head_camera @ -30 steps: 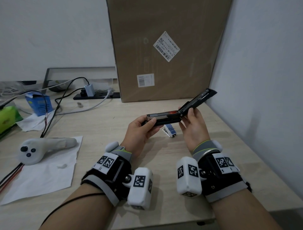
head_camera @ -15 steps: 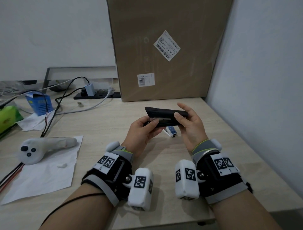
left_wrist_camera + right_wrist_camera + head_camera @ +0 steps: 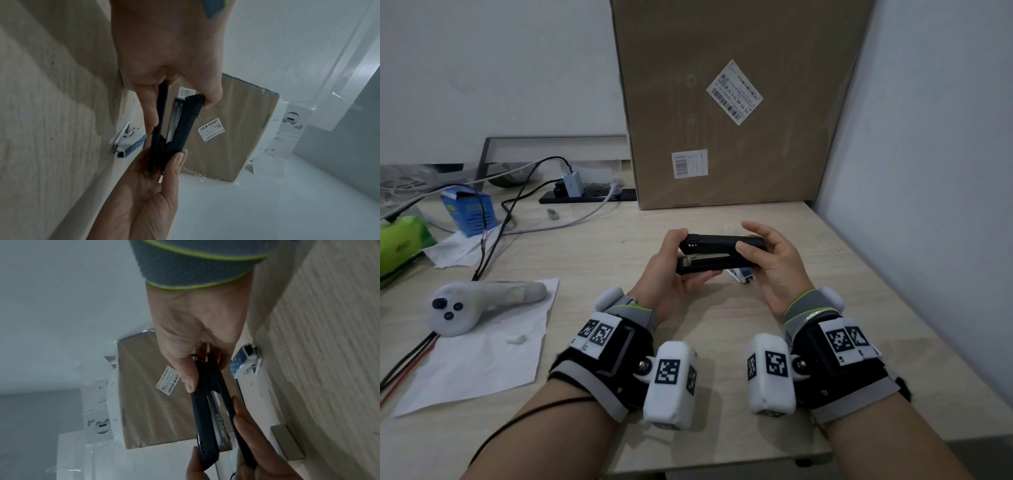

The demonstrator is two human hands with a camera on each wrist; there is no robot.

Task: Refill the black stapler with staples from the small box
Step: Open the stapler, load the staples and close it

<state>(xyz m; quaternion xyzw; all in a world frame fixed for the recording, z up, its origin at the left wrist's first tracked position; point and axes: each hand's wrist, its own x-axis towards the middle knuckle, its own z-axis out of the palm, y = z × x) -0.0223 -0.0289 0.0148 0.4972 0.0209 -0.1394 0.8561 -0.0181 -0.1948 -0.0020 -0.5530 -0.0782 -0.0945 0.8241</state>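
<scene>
Both hands hold the black stapler (image 3: 717, 253) level above the wooden desk (image 3: 859, 291), its top cover folded down over the metal magazine (image 3: 705, 256). My left hand (image 3: 674, 270) grips the front end, thumb on top and fingers beneath. My right hand (image 3: 774, 263) holds the hinge end, thumb pressing on the cover. In the left wrist view the stapler (image 3: 174, 129) shows a thin gap at its mouth. The small blue and white staple box (image 3: 739, 274) lies on the desk under the stapler, open at one end (image 3: 245, 361).
A large cardboard box (image 3: 732, 102) leans against the back wall. A white wall (image 3: 928, 171) closes the right side. At left lie a white controller (image 3: 472, 308) on paper, cables (image 3: 510, 205), a blue carton (image 3: 469, 209) and a green pack (image 3: 400, 240).
The stapler's cover, swung open up to the right a second ago, has been folded down onto the body by my right hand. Both hands now hold it nearly closed.
</scene>
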